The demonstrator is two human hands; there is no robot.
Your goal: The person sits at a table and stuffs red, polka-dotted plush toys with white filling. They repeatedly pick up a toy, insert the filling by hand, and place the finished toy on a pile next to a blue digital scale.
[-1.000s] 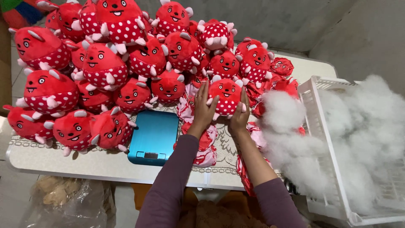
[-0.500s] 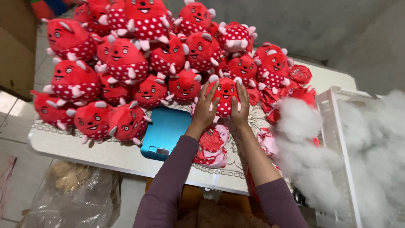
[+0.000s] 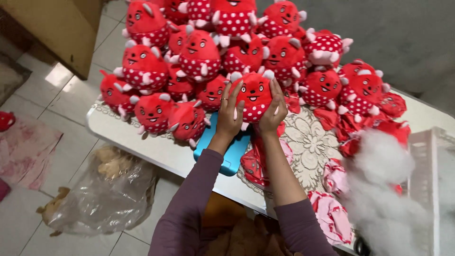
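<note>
Head view, looking down: both hands cupped around one red plush toy (image 3: 255, 97), left hand (image 3: 229, 114) on its left flank, right hand (image 3: 274, 110) on its right, fingers spread and pressed into the fabric. Toy held upright, face toward the camera, white-dotted lower half between the palms, white horns poking out above the fingertips.

Compared with a second ago: then pressed low among unstuffed red skins at the near edge of the pile; now raised and carried forward, sitting just against the front row of the heap of finished toys (image 3: 199, 52). Suggests, as a judgement, a freshly filled toy being shaped or added to the stack rather than still being stuffed.

Directly below the left wrist, a flat turquoise device (image 3: 222, 154) on the table (image 3: 142, 142). Under and right of the right forearm, a lace cloth (image 3: 310, 142) with limp red and pink skins (image 3: 332, 215) lying on it. Further right of the right hand, loose white stuffing (image 3: 384, 166) spilling beside a white crate (image 3: 424, 170). Left of and below the left arm, on the floor, a clear plastic bag (image 3: 109, 189).
</note>
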